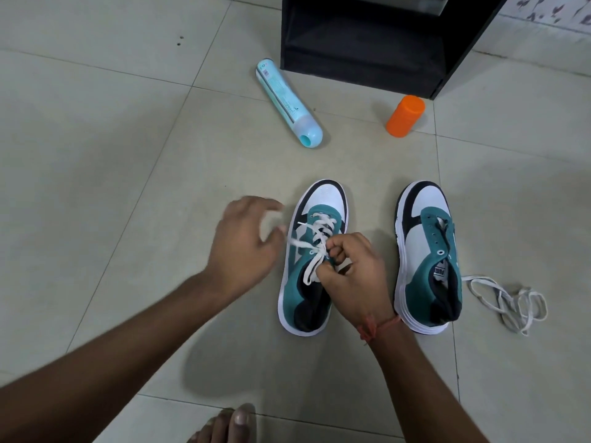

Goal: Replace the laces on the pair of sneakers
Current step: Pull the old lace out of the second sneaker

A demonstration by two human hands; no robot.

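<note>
Two teal, white and black sneakers stand on the floor point(112, 155): the left sneaker point(311, 257) half laced in white, the right sneaker point(425, 260) unlaced. The right hand point(351, 270) pinches the lace point(315, 247); the left hand point(246, 241), at 9 o'clock, hovers loosely spread. One loose lace point(508, 302) lies at 3 o'clock.

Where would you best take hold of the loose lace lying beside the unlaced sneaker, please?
Probably the straight end of the loose lace, nearest the unlaced sneaker, pinched from above: it lies flat on the floor, clear of the tangled loops farther right.
</note>
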